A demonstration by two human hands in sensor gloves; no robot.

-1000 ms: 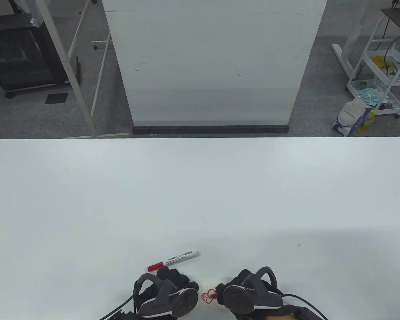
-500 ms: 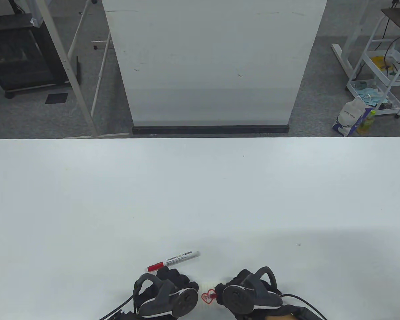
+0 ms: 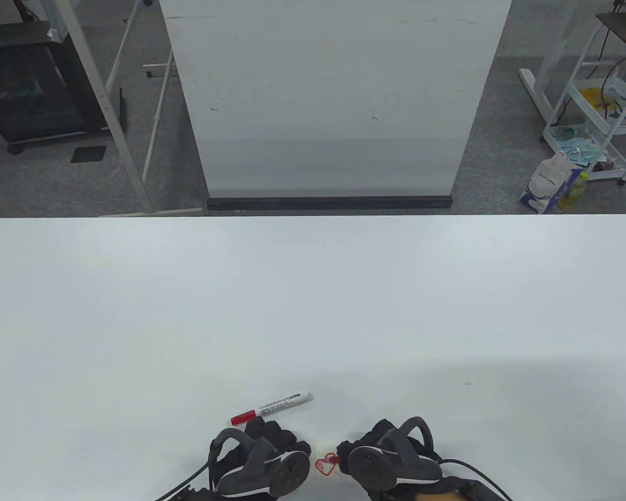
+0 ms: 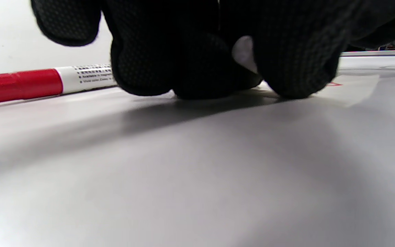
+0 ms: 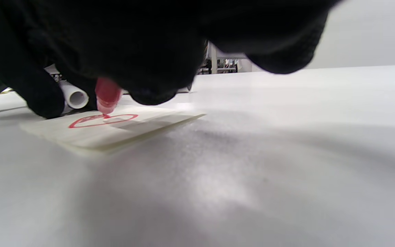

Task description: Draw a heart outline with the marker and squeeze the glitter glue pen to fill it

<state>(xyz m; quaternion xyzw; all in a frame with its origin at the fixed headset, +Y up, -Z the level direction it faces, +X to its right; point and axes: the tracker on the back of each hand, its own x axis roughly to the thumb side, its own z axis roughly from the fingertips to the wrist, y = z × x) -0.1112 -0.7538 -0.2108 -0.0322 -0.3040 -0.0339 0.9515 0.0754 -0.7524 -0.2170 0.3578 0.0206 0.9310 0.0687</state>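
Observation:
A small cream card [image 3: 324, 453] lies at the near table edge with a red heart outline [image 3: 325, 466] on it. My right hand [image 3: 382, 455] grips the glitter glue pen. Its red tip [image 5: 107, 92] touches the card inside the heart outline [image 5: 103, 120]. My left hand [image 3: 265, 458] sits just left of the card with curled fingers [image 4: 297, 65] on the table at the card's edge [image 4: 355, 89]. A small white tube [image 4: 244, 51] shows between those fingers and also as a white tube [image 5: 75, 97] beside them. The red-capped marker [image 3: 271, 408] lies beyond the left hand, untouched.
The white table [image 3: 313, 302] stretches far ahead and to both sides. A white board [image 3: 334, 99] stands behind its far edge. A metal cart [image 3: 600, 120] and a bag are on the floor at the right.
The glue pen's tip has crept slightly up and right inside the heart, where a red patch now shows. Both hands and the marker otherwise stay in place.

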